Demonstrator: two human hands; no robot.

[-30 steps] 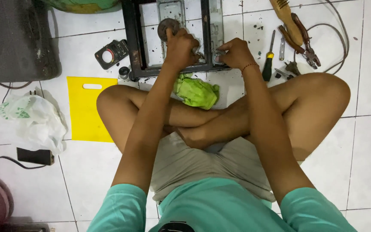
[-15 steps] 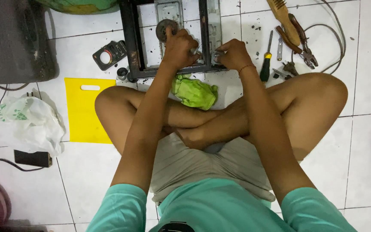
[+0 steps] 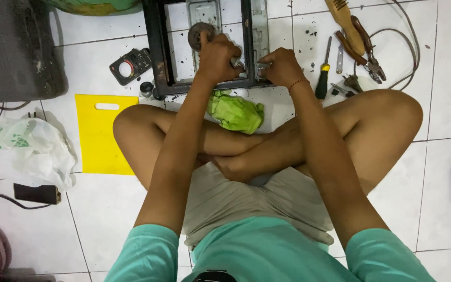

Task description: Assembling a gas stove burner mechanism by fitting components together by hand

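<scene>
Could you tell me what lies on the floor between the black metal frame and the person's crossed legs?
A crumpled green cloth lies there on the white tiles, just below the black metal frame, in the head view.

yellow cutting board (image 3: 100,134), green cloth (image 3: 236,112), black metal frame (image 3: 155,52)

Your shot's evenly lit and pretty bright, soft shadows only under your crossed legs (image 3: 288,146). The glossy white tiled floor (image 3: 105,209) shows mild glare. Focus stays sharp, edges bend slightly.
</scene>
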